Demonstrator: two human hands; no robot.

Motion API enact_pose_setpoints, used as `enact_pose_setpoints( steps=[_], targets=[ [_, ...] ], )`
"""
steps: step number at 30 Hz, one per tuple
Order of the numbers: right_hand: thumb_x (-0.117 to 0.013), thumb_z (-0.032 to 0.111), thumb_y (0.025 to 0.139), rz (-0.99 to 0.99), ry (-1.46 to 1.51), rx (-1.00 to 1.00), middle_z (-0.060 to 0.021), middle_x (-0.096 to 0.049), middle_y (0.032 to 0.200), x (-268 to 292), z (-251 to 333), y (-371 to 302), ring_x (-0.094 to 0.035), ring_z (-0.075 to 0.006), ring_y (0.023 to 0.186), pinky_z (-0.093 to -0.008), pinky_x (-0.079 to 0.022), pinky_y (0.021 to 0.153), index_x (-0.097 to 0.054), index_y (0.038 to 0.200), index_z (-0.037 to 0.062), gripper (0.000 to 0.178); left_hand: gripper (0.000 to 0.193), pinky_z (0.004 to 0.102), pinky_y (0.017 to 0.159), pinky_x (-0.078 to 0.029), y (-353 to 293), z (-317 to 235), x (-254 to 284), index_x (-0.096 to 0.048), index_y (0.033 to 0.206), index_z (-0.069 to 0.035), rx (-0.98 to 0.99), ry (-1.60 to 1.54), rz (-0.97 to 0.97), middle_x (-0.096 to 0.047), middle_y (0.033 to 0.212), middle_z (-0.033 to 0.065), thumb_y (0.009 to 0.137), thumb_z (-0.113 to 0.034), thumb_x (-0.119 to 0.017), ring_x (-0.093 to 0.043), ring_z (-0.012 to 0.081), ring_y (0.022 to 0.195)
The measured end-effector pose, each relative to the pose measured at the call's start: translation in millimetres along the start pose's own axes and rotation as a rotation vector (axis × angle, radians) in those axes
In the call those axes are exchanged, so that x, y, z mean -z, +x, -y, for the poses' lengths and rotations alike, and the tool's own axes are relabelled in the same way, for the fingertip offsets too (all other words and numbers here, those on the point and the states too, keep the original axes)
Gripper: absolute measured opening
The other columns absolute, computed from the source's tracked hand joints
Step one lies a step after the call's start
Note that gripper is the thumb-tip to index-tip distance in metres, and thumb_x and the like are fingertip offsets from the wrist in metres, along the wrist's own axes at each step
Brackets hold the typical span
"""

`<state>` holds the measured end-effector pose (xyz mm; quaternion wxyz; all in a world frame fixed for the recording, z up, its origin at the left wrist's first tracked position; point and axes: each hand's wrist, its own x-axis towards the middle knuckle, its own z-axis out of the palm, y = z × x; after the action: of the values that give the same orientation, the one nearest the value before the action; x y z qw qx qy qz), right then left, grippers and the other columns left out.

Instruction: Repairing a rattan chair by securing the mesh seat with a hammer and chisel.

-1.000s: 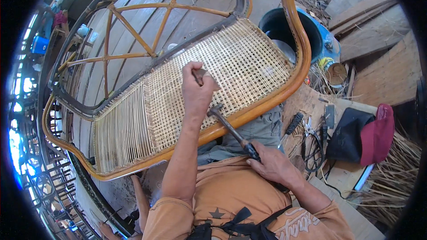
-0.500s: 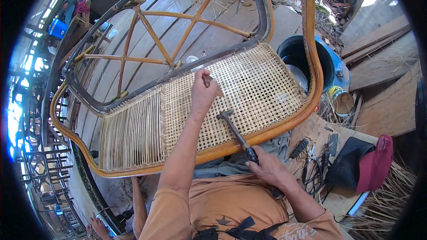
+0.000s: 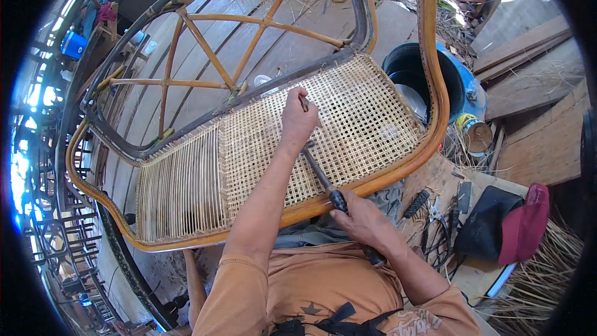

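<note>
A woven cane seat panel (image 3: 367,112) stretches across a curved rattan chair frame (image 3: 305,211) over my lap. On the panel, near its middle, my left hand (image 3: 300,121) is closed round a small brown wooden piece (image 3: 304,105), mostly hidden by the fingers. My right hand (image 3: 367,221) grips a hammer (image 3: 319,170) by its dark handle. Its head lies over the weave, just below my left fist. Left of the crosswoven part, the panel has strands running one way only (image 3: 180,193).
Crossed rattan braces (image 3: 266,22) span the frame's far side. A dark bucket (image 3: 457,81) and a tin can (image 3: 477,135) stand at right. Pliers (image 3: 434,211), a black and maroon bag (image 3: 519,224) and loose strips (image 3: 547,267) lie nearby. Another person's arm (image 3: 196,280) shows at lower left.
My left hand has shifted right along the weave with the wooden piece. The hammer has moved slightly up and left, its head now closer to that hand.
</note>
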<state>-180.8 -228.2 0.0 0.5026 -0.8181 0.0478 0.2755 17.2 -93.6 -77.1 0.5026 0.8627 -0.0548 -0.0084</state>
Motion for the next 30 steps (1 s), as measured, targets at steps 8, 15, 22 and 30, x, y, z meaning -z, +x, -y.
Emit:
enact_pose_setpoints(
  steps=[8, 15, 22, 30],
  targets=[
    [-0.053, 0.024, 0.086, -0.058, -0.025, -0.003, -0.0311, -0.06, 0.087, -6.3, 10.7, 35.1, -0.058, -0.0465, 0.09, -0.0501, -0.044, 0.078, -0.05, 0.102, -0.0041, 0.033, 0.026, 0.0311, 0.051, -0.047, -1.1, 3.2, -6.9, -0.045, 0.105, -0.004, -0.123, 0.081, -0.066, -0.05, 0.064, 0.0069, 0.08, -0.004, -0.052, -0.056, 0.0164, 0.049],
    [-0.052, 0.024, 0.086, -0.074, -0.056, 0.022, -0.0334, -0.06, 0.086, -13.6, 7.6, 39.5, -0.059, -0.0475, 0.086, -0.0526, -0.046, 0.078, -0.051, 0.097, -0.0078, 0.034, 0.026, 0.0326, 0.055, -0.046, -0.4, 2.3, -9.7, -0.047, 0.103, -0.005, -0.116, 0.125, -0.089, -0.05, 0.066, 0.008, 0.079, -0.005, -0.054, -0.055, 0.0184, 0.054],
    [-0.053, 0.023, 0.086, -0.094, -0.059, -0.034, -0.0334, -0.059, 0.085, -5.5, 6.0, 27.4, -0.057, -0.0481, 0.087, -0.0513, -0.045, 0.077, -0.049, 0.099, -0.0053, 0.032, 0.022, 0.0328, 0.06, -0.044, 1.4, -5.9, -0.1, -0.048, 0.1, -0.004, -0.013, -0.027, -0.054, -0.05, 0.068, 0.0064, 0.078, -0.004, -0.054, -0.051, 0.0157, 0.06],
    [-0.054, 0.023, 0.086, -0.036, 0.0, -0.019, -0.0328, -0.058, 0.08, -8.2, 1.5, 1.8, -0.056, -0.0489, 0.084, -0.0527, -0.043, 0.072, -0.044, 0.106, -0.0028, 0.034, 0.023, 0.0284, 0.059, -0.041, -25.4, -12.3, 3.0, -0.047, 0.1, -0.004, -0.042, -0.014, -0.042, -0.045, 0.069, 0.0027, 0.079, -0.004, -0.055, -0.044, 0.0111, 0.06]
  ],
)
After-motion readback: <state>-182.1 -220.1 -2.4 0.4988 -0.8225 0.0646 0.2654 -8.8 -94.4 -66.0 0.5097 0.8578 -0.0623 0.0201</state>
